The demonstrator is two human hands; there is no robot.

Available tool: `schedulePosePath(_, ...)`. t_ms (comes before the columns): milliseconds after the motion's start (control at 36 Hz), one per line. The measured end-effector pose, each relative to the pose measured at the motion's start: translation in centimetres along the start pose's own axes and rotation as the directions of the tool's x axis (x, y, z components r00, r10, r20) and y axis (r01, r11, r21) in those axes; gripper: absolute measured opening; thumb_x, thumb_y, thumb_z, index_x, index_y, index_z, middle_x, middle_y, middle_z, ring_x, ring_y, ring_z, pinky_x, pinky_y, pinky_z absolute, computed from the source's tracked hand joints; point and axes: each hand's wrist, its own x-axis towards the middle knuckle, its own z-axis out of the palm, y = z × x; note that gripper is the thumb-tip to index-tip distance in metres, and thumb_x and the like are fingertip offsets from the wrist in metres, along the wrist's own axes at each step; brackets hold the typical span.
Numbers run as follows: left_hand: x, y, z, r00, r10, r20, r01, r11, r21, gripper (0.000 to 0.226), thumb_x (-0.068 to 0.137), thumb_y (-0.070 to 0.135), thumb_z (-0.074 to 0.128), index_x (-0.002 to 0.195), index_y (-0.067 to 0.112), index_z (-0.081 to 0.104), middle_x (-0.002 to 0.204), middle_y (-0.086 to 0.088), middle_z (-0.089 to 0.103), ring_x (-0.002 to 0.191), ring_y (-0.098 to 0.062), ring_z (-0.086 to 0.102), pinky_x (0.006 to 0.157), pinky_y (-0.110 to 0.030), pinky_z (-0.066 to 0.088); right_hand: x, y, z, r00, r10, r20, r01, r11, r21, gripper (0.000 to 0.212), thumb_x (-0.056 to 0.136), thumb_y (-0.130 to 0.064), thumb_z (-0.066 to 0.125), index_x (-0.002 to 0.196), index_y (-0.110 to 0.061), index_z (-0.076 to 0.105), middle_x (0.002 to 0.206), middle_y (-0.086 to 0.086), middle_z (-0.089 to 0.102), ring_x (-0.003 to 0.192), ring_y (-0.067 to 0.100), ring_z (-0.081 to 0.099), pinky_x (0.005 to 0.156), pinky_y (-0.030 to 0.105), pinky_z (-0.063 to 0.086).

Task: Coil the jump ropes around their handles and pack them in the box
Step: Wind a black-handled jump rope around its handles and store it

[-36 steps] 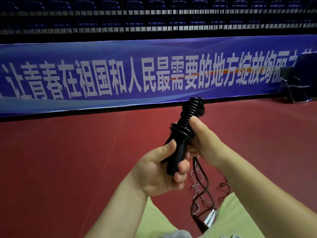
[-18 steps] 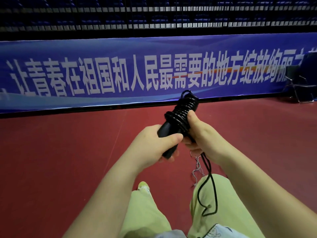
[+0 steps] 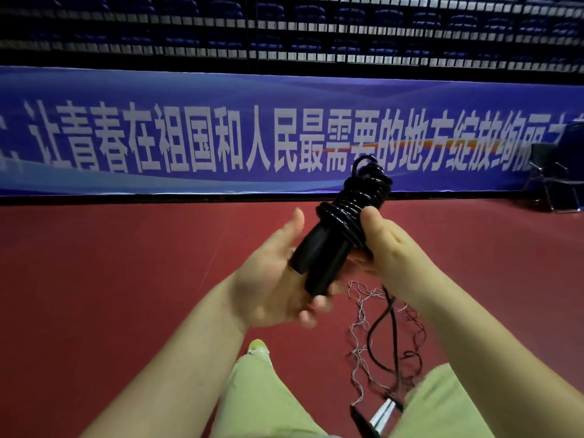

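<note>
Two black jump-rope handles lie side by side, with black rope coiled round their upper half. My right hand grips the coiled part, thumb on the turns. My left hand is spread under the handles' lower ends with its thumb lifted off them; its fingertips are blurred. A loose rope tail hangs from my right hand to the floor. No box is in view.
Frayed grey threads trail on the red floor beside the tail. A white-and-black object lies by my right knee. My light green trousers fill the bottom. A blue banner runs behind, and a folding chair stands far right.
My left hand has let go its grip on the handles and opened beneath them. The bundle has tilted and shifted slightly right. The loose tail still hangs below my right hand.
</note>
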Motion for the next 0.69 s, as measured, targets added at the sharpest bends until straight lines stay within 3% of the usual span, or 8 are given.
schedulePosePath(111,0.2,-0.5,0.4,1.0,0.017,0.002,-0.017,0.998,-0.061,0.066,0.067,0.079,0.041,0.084,0.018,0.063,0.067,0.003,0.049,0.045,-0.005,0.037,0.044,-0.019,0.02,0.0,-0.1,0.1,0.997,-0.017,0.079,0.014,0.999,0.042,0.057,0.09,-0.065,0.022,0.066,-0.017,0.042,0.053,-0.012,0.035,0.045,0.002,0.028,0.048,0.017,0.027)
schedulePosePath(194,0.1,-0.1,0.6,0.984,0.07,-0.165,-0.04,0.983,0.178,0.066,0.075,0.077,0.035,0.086,0.016,0.057,0.065,0.002,0.049,0.043,-0.007,0.032,0.05,-0.026,0.013,0.0,-0.7,-0.2,0.992,0.055,0.114,-0.054,0.998,-0.008,0.062,0.09,-0.068,0.019,0.072,-0.015,0.046,0.057,-0.006,0.039,0.048,0.005,0.032,0.048,0.017,0.028)
schedulePosePath(278,-0.2,0.5,0.6,0.91,0.23,-0.344,-0.008,0.841,0.542,0.067,0.08,0.077,0.034,0.082,0.014,0.058,0.063,0.0,0.05,0.044,-0.01,0.032,0.047,-0.024,0.022,-0.2,-1.0,-0.6,0.979,0.152,0.133,-0.128,0.976,-0.175,0.068,0.071,-0.075,0.021,0.081,-0.015,0.05,0.072,0.004,0.049,0.066,0.015,0.043,0.064,0.026,0.036)
schedulePosePath(389,-0.4,1.3,1.1,0.859,0.307,-0.409,0.049,0.746,0.664,0.072,0.081,0.077,0.03,0.082,0.01,0.057,0.065,-0.002,0.049,0.045,-0.008,0.039,0.048,-0.02,0.033,-0.1,-0.8,-0.4,0.975,0.198,0.097,-0.184,0.972,-0.144,0.066,0.069,-0.073,0.019,0.078,-0.021,0.058,0.075,0.003,0.05,0.068,0.014,0.044,0.068,0.029,0.038)
schedulePosePath(444,-0.3,1.5,1.6,0.812,0.38,-0.443,0.146,0.604,0.784,0.078,0.079,0.08,0.024,0.082,0.008,0.055,0.07,0.0,0.051,0.058,-0.014,0.046,0.061,-0.031,0.039,0.6,-0.2,-0.1,0.97,0.233,0.063,-0.226,0.969,-0.102,0.08,0.072,-0.087,0.017,0.07,-0.022,0.063,0.063,-0.003,0.05,0.055,0.01,0.043,0.06,0.027,0.036)
schedulePosePath(556,0.0,1.4,2.0,0.71,0.518,-0.478,0.361,0.315,0.878,0.054,0.082,0.069,0.026,0.08,0.019,0.049,0.078,0.005,0.056,0.076,-0.015,0.055,0.067,-0.037,0.041,1.1,1.3,0.2,0.965,0.242,0.099,-0.241,0.97,-0.018,0.09,0.039,-0.106,0.03,0.061,-0.027,0.068,0.052,-0.004,0.045,0.044,0.012,0.035,0.054,0.029,0.027)
schedulePosePath(639,0.4,0.7,2.0,0.691,0.567,-0.448,0.402,0.213,0.89,0.046,0.084,0.068,0.03,0.086,0.025,0.047,0.083,0.007,0.053,0.08,-0.015,0.053,0.064,-0.036,0.036,1.9,0.4,0.4,0.943,0.302,0.143,-0.327,0.921,0.213,0.078,0.072,-0.088,0.042,0.072,-0.01,0.054,0.052,0.001,0.04,0.03,0.009,0.032,0.044,0.024,0.029)
schedulePosePath(694,0.5,0.4,1.8,0.69,0.572,-0.443,0.374,0.242,0.895,0.043,0.08,0.068,0.034,0.089,0.027,0.047,0.086,0.009,0.052,0.084,-0.015,0.053,0.067,-0.036,0.037,2.2,-0.5,0.6,0.919,0.361,0.159,-0.394,0.854,0.339,0.059,0.086,-0.066,0.051,0.069,-0.011,0.048,0.038,-0.003,0.04,0.024,0.008,0.031,0.037,0.02,0.027)
